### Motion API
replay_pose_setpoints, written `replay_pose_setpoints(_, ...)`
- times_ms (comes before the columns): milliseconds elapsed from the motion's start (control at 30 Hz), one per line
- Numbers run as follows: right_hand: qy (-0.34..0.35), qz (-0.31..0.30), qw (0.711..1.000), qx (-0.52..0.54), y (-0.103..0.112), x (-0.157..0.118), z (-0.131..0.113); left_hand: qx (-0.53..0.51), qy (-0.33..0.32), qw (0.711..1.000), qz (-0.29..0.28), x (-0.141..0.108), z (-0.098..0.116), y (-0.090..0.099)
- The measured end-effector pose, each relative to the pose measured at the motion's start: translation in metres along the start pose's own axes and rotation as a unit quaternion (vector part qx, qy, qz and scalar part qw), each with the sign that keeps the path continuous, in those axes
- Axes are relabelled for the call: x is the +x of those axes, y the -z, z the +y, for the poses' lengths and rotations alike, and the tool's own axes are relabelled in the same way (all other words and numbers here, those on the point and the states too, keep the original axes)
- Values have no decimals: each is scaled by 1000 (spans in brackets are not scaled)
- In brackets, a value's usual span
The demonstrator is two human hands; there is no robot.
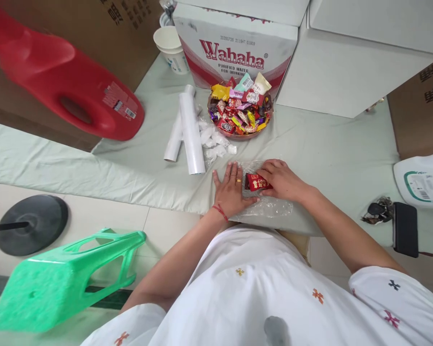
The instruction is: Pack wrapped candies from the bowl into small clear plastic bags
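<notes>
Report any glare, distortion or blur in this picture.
Head view, glare: bright glints on the clear plastic; head view, distortion: the green stool and red jug look stretched toward the edges; head view, blur: the jug's label is soft, while the Wahaha box's large lettering reads clearly.

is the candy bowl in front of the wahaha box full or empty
Full: wrapped candies are heaped above the rim of the bowl.
</notes>
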State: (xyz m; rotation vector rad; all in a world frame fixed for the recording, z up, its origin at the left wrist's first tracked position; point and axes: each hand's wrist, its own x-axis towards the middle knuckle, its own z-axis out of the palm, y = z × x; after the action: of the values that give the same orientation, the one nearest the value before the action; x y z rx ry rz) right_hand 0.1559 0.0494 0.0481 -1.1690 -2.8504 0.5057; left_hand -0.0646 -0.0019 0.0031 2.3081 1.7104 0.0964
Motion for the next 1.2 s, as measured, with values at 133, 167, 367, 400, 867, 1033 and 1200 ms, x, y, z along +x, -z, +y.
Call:
replay_pose_setpoints(133,-13,4,1000,-14,-6,3,-10,0,-1,1000,-4,1,0,1)
replay_pose_setpoints(167,-17,4,1000,-7,-5,3,-11,-1,-1,1000,-5,1,0,1)
replay_pose_setpoints(367,-52,22,995,78,19,-12,13,-6,8,1000,-25,2,2,4)
replay_pose_setpoints(400,-63,30,994,78,25,-15,18,-6,11,1000,-28,2,2,4)
replay_pose_setpoints(867,-137,-1,990,16,-1,-10,2,-2,-5,999,-49,-3,-13,6)
replay_pose_setpoints(1033,-137,29,989,36,11,-17,5,-1,2,998,-61,-2,-16,7)
replay_pose_setpoints(1200,-65,7,998,26,11,-2,-24,2,-4,999,-47,-2,-15,5)
